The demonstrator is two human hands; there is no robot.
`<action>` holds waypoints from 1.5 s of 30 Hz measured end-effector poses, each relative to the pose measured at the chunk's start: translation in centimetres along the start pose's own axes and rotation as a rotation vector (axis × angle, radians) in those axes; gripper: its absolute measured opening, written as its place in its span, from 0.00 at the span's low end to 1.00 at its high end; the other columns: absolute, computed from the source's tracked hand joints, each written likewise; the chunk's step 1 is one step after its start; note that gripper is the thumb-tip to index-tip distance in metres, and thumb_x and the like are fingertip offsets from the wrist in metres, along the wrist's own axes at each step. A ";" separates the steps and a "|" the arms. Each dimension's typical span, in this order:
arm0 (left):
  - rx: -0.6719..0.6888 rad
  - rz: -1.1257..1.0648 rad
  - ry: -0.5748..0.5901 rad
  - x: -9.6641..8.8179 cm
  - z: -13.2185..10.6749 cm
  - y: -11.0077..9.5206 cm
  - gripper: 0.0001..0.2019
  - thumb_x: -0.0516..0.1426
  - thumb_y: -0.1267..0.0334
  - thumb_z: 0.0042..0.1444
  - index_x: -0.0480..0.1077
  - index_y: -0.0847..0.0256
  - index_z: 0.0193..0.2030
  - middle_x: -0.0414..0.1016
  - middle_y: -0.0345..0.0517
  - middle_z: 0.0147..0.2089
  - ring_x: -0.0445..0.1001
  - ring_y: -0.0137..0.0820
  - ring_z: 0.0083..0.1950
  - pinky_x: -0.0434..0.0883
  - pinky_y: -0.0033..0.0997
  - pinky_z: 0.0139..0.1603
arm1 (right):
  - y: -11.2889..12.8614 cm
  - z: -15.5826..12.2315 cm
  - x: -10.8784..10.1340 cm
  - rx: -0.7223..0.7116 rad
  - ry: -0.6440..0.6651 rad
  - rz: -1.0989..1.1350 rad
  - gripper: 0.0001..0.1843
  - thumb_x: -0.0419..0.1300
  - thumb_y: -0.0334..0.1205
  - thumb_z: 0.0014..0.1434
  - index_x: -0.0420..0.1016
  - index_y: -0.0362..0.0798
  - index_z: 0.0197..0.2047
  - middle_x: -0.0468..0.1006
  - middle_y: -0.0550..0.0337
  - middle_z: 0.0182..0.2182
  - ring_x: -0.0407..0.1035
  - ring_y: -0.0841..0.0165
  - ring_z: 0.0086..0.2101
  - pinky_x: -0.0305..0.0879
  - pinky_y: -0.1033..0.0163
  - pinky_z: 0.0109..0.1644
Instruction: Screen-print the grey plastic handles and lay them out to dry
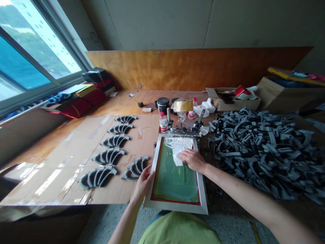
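A silk-screen printing frame (175, 207) with a green mesh (175, 184) lies in front of me, its far end at a metal clamp (184, 131). My left hand (144, 179) grips the left rail, with the thumb near the top of it. My right hand (193, 160) has its fingers closed on a crumpled white wipe (179, 154), which rests on the upper part of the mesh. The wipe hides that part of the mesh. Just left of the frame is a row of grey curved parts (135, 168), close to my left hand.
More rows of curved parts (98, 177) lie on the cardboard (63, 152) at left. A large heap of grey parts (264, 149) covers the right side. Behind the clamp stand a red-capped bottle (163, 122), a black tub (163, 105) and a tape roll (183, 105). Cardboard boxes (236, 105) stand at back right.
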State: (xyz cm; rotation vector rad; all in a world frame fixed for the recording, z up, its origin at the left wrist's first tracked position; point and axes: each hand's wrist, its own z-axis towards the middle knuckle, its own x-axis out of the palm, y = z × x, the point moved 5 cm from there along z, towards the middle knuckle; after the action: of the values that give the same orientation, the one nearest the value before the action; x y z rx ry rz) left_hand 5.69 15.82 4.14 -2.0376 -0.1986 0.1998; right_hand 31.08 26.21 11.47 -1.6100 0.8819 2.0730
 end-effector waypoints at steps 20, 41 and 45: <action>0.356 -0.259 0.091 0.4 -0.7 -16.3 0.29 0.56 0.34 0.51 0.75 0.59 0.45 0.79 0.47 0.39 0.76 0.38 0.42 0.73 0.31 0.35 | -10.8 -0.5 -7.4 0.712 -0.243 -0.034 0.17 0.49 0.43 0.68 0.70 0.48 0.55 0.77 0.51 0.43 0.71 0.58 0.43 0.65 0.59 0.44; -0.304 -0.266 0.070 4.0 -2.2 2.9 0.22 0.56 0.41 0.56 0.70 0.62 0.37 0.80 0.50 0.34 0.77 0.31 0.27 0.65 0.23 0.20 | 3.7 -4.3 1.1 0.041 -0.009 -0.044 0.13 0.58 0.39 0.65 0.71 0.49 0.52 0.75 0.56 0.42 0.66 0.63 0.46 0.62 0.58 0.52; -0.362 -0.124 -0.314 -5.9 -0.4 6.3 0.20 0.49 0.47 0.63 0.71 0.63 0.37 0.81 0.51 0.36 0.78 0.29 0.28 0.68 0.22 0.23 | -10.8 -10.1 -1.1 0.598 0.110 -0.392 0.10 0.58 0.33 0.62 0.76 0.44 0.46 0.75 0.43 0.45 0.66 0.54 0.47 0.63 0.54 0.48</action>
State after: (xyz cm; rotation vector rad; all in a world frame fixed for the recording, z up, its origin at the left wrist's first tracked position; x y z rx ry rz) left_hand 0.33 11.32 -0.96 -2.3340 -0.5922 0.4320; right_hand 45.49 27.44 8.28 -1.4243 1.0031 1.3022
